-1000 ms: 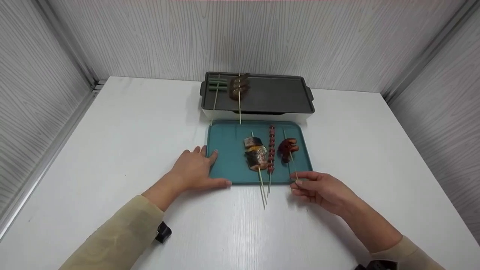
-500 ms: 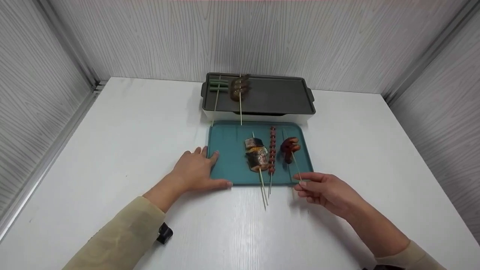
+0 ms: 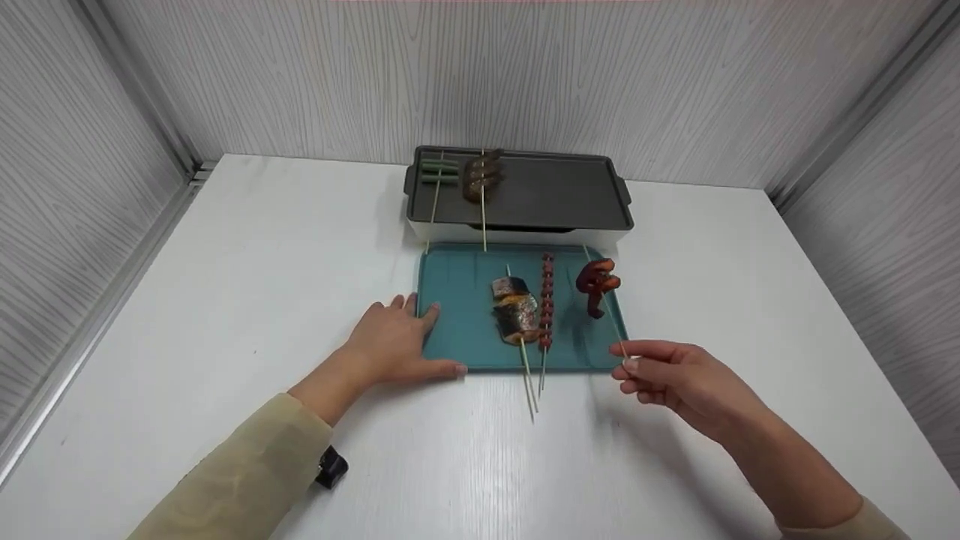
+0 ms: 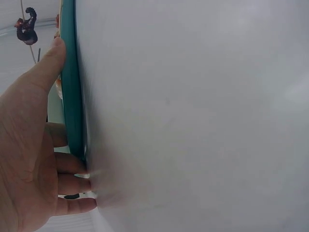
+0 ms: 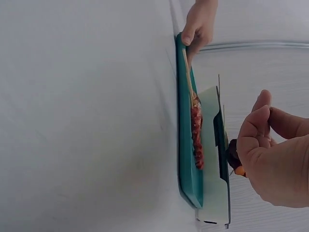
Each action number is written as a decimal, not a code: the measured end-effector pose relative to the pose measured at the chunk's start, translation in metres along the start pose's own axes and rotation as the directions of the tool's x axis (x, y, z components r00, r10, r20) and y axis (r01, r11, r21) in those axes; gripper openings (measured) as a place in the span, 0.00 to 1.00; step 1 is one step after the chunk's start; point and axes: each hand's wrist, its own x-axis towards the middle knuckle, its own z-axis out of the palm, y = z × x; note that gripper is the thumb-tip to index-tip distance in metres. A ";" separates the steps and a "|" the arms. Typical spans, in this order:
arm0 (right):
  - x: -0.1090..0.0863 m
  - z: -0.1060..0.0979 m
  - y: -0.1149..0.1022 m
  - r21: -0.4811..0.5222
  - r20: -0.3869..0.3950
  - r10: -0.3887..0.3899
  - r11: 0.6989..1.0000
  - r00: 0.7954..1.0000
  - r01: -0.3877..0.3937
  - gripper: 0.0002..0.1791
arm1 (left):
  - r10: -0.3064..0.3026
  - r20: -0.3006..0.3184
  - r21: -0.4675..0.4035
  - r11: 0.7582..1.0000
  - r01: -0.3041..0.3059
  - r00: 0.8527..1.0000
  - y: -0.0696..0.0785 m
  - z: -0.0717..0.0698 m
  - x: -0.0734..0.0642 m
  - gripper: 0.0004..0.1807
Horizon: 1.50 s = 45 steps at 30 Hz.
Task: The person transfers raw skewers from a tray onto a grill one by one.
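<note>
My right hand [image 3: 675, 379] pinches the stick of a skewer with a dark red octopus tentacle [image 3: 598, 285], raised over the right side of the teal tray [image 3: 457, 300]. In the left wrist view, the curled octopus piece [image 4: 27, 29] hangs at upper left. My left hand [image 3: 394, 337] rests around the tray's front left corner, thumb along the front rim and fingers spread, some on the table. Fish-chunk sticks [image 3: 517, 311] and a thin skewer of small red pieces [image 3: 547, 300] lie on the tray, their ends beyond its front rim.
A dark grill plate [image 3: 559, 187] on a white base stands behind the tray. On its left side lie a skewer of green pieces [image 3: 439, 178] and a brown skewered piece [image 3: 480, 180]. White table [image 3: 247, 262] and grey wood-grain walls [image 3: 525, 75] surround them.
My right hand has lifted the octopus skewer off the tray and moved it to the right. My left hand stays at the tray's corner.
</note>
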 end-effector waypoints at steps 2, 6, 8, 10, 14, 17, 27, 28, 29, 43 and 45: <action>-0.003 -0.002 -0.005 -0.003 0.005 -0.023 1.000 1.000 0.023 0.20 | 0.002 -0.004 -0.002 1.000 -0.002 1.000 0.000 0.000 0.001 0.64; -0.006 -0.006 -0.015 -0.008 -0.011 -0.055 0.998 0.998 0.055 0.18 | 0.003 -0.009 -0.008 1.000 -0.003 1.000 0.001 -0.001 0.001 0.64; -0.006 -0.008 -0.020 -0.008 -0.030 -0.064 0.998 0.997 0.064 0.19 | 0.002 -0.007 -0.011 1.000 -0.002 1.000 0.001 -0.002 0.002 0.63; -0.006 -0.010 -0.026 -0.009 -0.059 -0.071 0.997 0.996 0.070 0.20 | 0.001 -0.003 -0.013 1.000 -0.001 1.000 0.002 -0.003 0.002 0.63; -0.002 -0.016 -0.036 -0.004 -0.092 -0.093 0.996 0.991 0.093 0.21 | 0.006 -0.001 -0.015 1.000 -0.006 1.000 0.004 -0.003 0.002 0.63; 0.004 -0.020 -0.044 0.003 -0.098 -0.111 0.994 0.989 0.112 0.20 | 0.010 -0.003 -0.015 1.000 -0.010 1.000 0.004 -0.003 0.001 0.64; 0.042 -0.029 -0.071 0.061 -0.114 -0.113 0.991 0.987 0.121 0.16 | -0.002 -0.003 -0.022 1.000 0.002 1.000 0.001 -0.001 -0.002 0.64; 0.046 -0.031 -0.074 0.067 -0.118 -0.110 0.991 0.987 0.119 0.16 | -0.001 -0.007 -0.021 1.000 0.000 1.000 0.001 -0.001 -0.002 0.64; 0.050 -0.032 -0.076 0.073 -0.122 -0.108 0.990 0.987 0.117 0.16 | 0.001 -0.010 -0.018 1.000 -0.001 1.000 0.001 -0.001 -0.002 0.65; 0.113 -0.052 -0.085 0.131 -0.149 -0.063 0.988 0.987 0.083 0.13 | 0.010 -0.021 -0.013 1.000 -0.011 1.000 0.001 -0.001 -0.002 0.65; 0.120 -0.054 -0.085 0.133 -0.155 -0.057 0.988 0.986 0.078 0.16 | 0.012 -0.021 -0.013 1.000 -0.013 1.000 0.001 -0.002 -0.002 0.65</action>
